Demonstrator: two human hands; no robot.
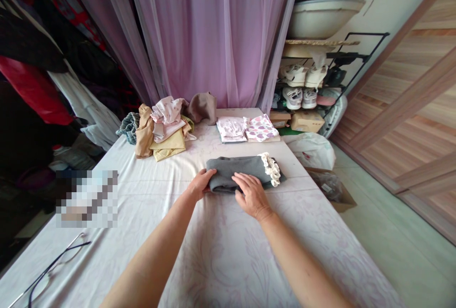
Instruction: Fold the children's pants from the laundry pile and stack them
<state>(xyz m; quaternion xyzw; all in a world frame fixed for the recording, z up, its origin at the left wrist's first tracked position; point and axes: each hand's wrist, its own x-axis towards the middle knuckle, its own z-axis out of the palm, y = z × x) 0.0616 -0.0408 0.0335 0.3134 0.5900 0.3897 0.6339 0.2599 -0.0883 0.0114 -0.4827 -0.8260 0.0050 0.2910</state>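
Your forearms (153, 263) come in from the bottom of the shot, with both hands on the folded grey garment (237, 170), which has white lace trim (271, 169) at its right end. Your left hand (199, 184) is cupped over the garment's left end, fingers curled around the fold, not really pinching. Your right hand (252, 196) lies open, palm down on top. The garment sits on a pale floral sheet (228, 263). Just past it are two folded tops (245, 128), one with a heart print. Further left of the garment, there's a messy clothes pile (164, 130). Well beyond it on the right, sneakers (297, 85) sit on a rack. Glasses (50, 270) lie on the sheet, well left of the garment.
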